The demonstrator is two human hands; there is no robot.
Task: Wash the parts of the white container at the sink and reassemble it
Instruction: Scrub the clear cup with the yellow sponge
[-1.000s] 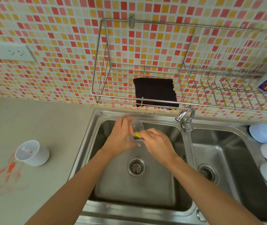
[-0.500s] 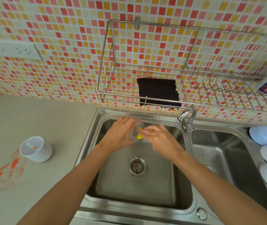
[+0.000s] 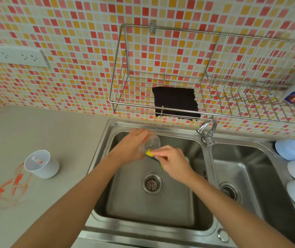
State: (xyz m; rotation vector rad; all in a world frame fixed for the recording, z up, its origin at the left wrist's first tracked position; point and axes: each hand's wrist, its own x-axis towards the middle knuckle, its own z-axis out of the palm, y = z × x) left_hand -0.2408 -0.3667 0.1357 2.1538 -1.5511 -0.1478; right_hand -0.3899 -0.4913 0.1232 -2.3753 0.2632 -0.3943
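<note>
The left hand (image 3: 131, 145) is clamping a light, probably slippery clear cup (image 3: 151, 144) by its wall while the right hand (image 3: 174, 161) is pinching a soft sponge (image 3: 149, 153) against it.

Two sink basins (image 3: 148, 208); two drains (image 3: 152, 183); one tap (image 3: 208, 128); one white cup (image 3: 41, 163); one wire rack (image 3: 205, 97); one dark cloth (image 3: 176, 103).

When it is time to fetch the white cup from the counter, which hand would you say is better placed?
Probably the left hand: the cup stands on its side, though it holds a clear part.
</note>
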